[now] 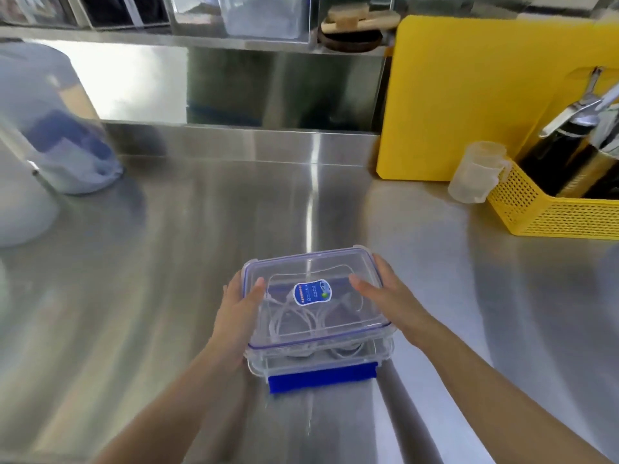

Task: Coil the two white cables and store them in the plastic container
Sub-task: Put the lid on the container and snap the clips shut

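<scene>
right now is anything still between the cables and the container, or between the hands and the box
Nothing visible. The white cables already lie inside the plastic container, under its clear lid. The left hand and right hand both touch the lid directly.

Clear plastic container (318, 333) – lid on, blue clip facing front – holds the white cables (288, 324) inside.

Bright, even daylight fills the scene. A narrow vertical streak of glare runs down the middle of the steel counter (315, 202), with a broad white reflection on the back panel (134, 82) at upper left. Soft shadows lie under both forearms. The whole picture is slightly soft, blurriest at the upper left and top edge. Wide-angle distortion curves lines near the edges.
</scene>
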Demonstrator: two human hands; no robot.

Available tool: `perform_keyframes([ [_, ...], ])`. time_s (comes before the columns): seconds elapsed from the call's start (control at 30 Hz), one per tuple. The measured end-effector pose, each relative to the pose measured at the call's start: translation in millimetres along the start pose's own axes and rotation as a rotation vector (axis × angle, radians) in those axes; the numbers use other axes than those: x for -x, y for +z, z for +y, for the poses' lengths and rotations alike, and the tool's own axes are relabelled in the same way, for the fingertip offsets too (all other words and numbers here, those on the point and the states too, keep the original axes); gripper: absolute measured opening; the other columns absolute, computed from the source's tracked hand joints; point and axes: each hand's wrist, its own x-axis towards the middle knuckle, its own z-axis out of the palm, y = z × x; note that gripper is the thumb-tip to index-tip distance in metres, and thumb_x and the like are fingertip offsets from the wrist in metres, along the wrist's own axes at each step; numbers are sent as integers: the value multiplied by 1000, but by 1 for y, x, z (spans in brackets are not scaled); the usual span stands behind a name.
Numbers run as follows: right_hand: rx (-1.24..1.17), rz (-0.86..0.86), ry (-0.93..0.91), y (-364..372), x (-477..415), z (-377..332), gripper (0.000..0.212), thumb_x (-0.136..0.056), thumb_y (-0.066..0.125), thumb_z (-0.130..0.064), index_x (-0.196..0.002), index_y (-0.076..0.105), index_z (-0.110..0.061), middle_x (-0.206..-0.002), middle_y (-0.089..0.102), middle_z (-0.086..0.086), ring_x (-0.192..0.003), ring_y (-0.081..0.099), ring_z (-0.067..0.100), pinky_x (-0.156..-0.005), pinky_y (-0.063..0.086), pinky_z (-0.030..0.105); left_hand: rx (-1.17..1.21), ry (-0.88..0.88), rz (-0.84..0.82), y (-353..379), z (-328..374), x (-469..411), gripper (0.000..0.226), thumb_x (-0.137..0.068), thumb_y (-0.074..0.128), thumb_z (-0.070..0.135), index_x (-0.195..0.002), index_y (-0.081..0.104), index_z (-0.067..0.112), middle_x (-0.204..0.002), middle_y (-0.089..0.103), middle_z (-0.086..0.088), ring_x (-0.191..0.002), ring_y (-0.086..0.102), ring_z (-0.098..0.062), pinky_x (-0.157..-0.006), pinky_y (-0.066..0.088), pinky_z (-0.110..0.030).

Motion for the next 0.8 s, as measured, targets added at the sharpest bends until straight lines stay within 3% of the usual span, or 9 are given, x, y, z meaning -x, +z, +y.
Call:
perform_keyframes([
  [0.1, 13, -30, 31, 6, 4, 6, 80, -61, 53, -78, -130, 30, -44, -140, 43, -7, -127, 43, 25, -103, 39, 55, 52, -56, 15, 1, -8, 10, 30, -77, 54, 54, -107, 57, 50, -116, 66, 4, -112, 61, -23, -98, 47, -51],
  [0.2, -5, -31, 37, 10, 4, 13, 54, -84, 55, -50, -130, 30, -38, -130, 44, -9, -120, 47, 19, -99, 45, 47, 89, -46, -8, 6, -6, 18, 31, -90, 52, 39, -120, 53, 31, -113, 66, -1, -99, 66, -22, -92, 51, -50],
  [0.3, -58, -27, 31, 11, 8, 15, 36, -89, 54, -36, -116, 31, -40, -108, 46, -15, -89, 55, 4, -67, 51, 16, 70, -76, -10, 9, -5, 21, 30, -89, 51, 40, -119, 51, 33, -112, 66, -1, -98, 66, -24, -91, 52, -51],
  [0.37, -59, -8, 29, 11, 11, 15, 33, -90, 55, -33, -113, 32, -38, -100, 46, -18, -78, 51, -1, -55, 47, 10, 65, -106, -8, 11, -7, 22, 29, -89, 51, 41, -118, 50, 34, -112, 66, -2, -98, 67, -25, -90, 52, -51],
  [0.53, -65, 27, 65, 13, 12, 14, 34, -89, 56, -34, -113, 32, -37, -102, 45, -15, -75, 49, 0, -57, 43, 11, 59, -141, 26, 14, -5, 19, 34, -88, 53, 40, -116, 48, 20, -105, 64, -6, -88, 68, -25, -77, 57, -43],
  [0.67, -56, 74, 77, 15, 11, 14, 42, -89, 57, -33, -125, 36, -32, -107, 45, -12, -75, 49, 1, -56, 42, 9, -1, -171, 120, 9, -34, -6, 63, -60, 62, 69, -95, 58, 18, -113, 60, -15, -86, 68, -30, -79, 57, -52],
  [0.73, -55, 90, 75, 16, 11, 14, 39, -88, 57, -32, -121, 37, -33, -105, 45, -12, -74, 49, 0, -56, 42, 9, -3, -169, 136, 7, -22, -1, 48, -64, 65, 60, -87, 57, 19, -110, 59, -16, -84, 67, -30, -79, 57, -51],
  [0.8, -50, 95, 78, 16, 11, 13, 37, -88, 58, -32, -119, 38, -33, -106, 46, -12, -79, 51, 4, -61, 43, 12, 49, -158, 133, 8, 0, 14, 26, -79, 66, 37, -85, 56, 14, -103, 63, -21, -82, 66, -32, -77, 56, -51],
])
